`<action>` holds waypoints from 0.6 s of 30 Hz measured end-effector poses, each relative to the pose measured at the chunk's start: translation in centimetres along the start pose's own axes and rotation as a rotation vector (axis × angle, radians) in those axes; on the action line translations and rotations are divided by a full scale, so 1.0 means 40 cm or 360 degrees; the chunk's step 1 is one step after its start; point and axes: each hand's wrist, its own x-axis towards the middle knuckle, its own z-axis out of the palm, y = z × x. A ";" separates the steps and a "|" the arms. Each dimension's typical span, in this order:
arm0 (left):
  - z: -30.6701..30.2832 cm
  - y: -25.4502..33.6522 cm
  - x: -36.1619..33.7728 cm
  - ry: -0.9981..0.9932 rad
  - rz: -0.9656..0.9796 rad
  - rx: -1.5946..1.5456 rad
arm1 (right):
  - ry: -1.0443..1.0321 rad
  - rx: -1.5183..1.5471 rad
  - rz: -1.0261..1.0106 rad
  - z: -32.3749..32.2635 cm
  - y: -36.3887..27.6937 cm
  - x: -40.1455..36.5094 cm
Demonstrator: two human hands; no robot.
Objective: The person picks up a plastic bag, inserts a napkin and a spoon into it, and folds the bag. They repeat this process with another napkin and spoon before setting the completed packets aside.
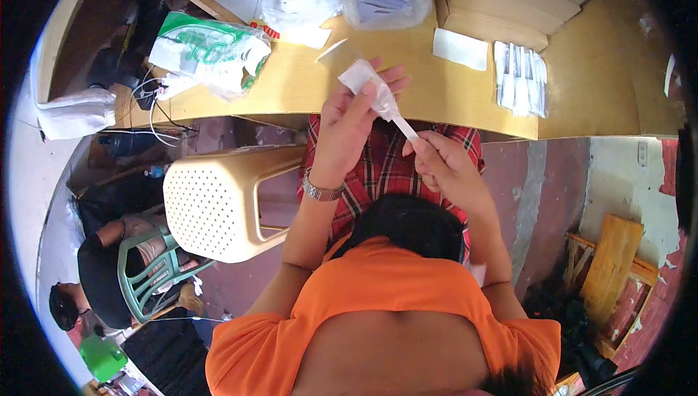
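Note:
My left hand (354, 116), with a watch on its wrist, holds a small white and clear plastic packet (371, 89), the thumb pressed on top of it. A flat white strip (404, 128) runs from the packet's lower right end to my right hand (441, 162), whose fingers are closed on the strip's far end. Both hands are above the lap, at the table's front edge. What the packet contains cannot be made out.
On the wooden table (291, 94) lie a green and white plastic bag (207, 51), two clear bags (385, 0), a white card (460, 49), several wrapped packets (520, 78) and a cardboard box (509, 0). Left are a plastic stool (211, 207) and a seated person (109, 272).

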 end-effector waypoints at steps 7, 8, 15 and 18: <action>0.033 -0.038 -0.033 0.0015 -0.0146 0.0253 | 0.0146 -0.0195 -0.0161 0.010 0.014 0.006; 0.040 -0.041 -0.040 -0.0009 -0.0209 0.0304 | 0.0182 -0.0197 -0.0165 0.010 0.018 0.009; 0.004 -0.031 -0.019 -0.0013 -0.0165 0.0291 | 0.0201 -0.0304 -0.0209 -0.007 0.020 0.002; -0.008 -0.006 0.002 0.0025 0.0119 -0.0211 | 0.0186 -0.0335 -0.0163 0.005 0.017 -0.002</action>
